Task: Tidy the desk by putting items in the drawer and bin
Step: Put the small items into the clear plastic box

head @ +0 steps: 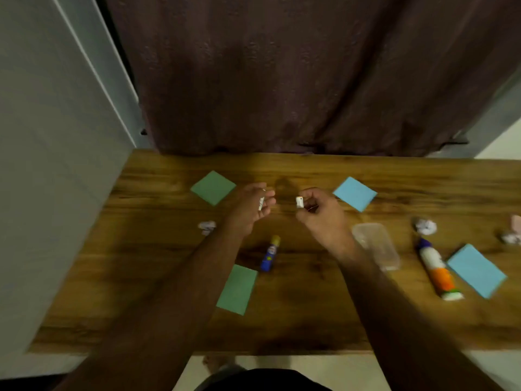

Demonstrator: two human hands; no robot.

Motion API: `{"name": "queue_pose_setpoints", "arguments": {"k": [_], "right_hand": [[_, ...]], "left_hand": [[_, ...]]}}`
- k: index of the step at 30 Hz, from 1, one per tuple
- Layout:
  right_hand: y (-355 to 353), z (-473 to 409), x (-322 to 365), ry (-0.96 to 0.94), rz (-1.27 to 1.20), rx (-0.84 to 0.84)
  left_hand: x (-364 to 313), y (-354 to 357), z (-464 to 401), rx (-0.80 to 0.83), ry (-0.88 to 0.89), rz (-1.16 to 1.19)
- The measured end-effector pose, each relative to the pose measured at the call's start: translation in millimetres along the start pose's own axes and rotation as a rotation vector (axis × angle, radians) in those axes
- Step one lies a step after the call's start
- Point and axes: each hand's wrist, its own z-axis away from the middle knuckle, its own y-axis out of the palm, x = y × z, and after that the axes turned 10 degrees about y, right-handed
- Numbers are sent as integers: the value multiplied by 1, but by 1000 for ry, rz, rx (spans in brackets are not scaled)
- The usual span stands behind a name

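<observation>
Both my hands hover over the middle of the wooden desk [310,320]. My left hand [248,210] pinches a small white piece [261,204] between its fingers. My right hand [321,215] pinches another small white piece [299,201]. On the desk lie two green sticky notes [213,187] [237,289], two blue sticky notes [355,193] [476,270], a blue glue stick [269,253], a larger orange-and-white glue tube [435,268], a clear plastic case [376,245] and crumpled paper balls [207,226] [425,225] [510,237].
A dark curtain [310,74] hangs behind the desk. A grey wall [42,165] borders the desk's left side. A pink item [516,224] is cut off at the right edge. Pale floor [282,365] shows below the desk's near edge. No drawer or bin is in view.
</observation>
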Motion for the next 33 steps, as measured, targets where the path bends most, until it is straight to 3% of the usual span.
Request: {"name": "queue_pose_setpoints", "arguments": {"k": [8, 11, 15, 19, 23, 27, 31, 33], "right_hand": [[-128, 28, -92, 100, -135, -187], [-161, 43, -125, 160, -135, -252], [-184, 51, -151, 209, -167, -286], [-190, 51, -161, 220, -229, -293], [-188, 47, -163, 230, -224, -270], [-185, 38, -159, 199, -182, -255], [-179, 27, -148, 191, -154, -230], [-175, 23, -144, 179, -140, -225]], "left_hand": [[37, 149, 64, 469, 367, -577], [57, 191, 72, 517, 594, -966], [79, 217, 75, 527, 693, -1367], [90, 225, 77, 593, 677, -1553], [94, 220, 72, 667, 655, -1532], [94, 218, 69, 835, 637, -1602], [98, 217, 62, 1106, 499, -1633], [100, 218, 60, 1131, 459, -1645]]}}
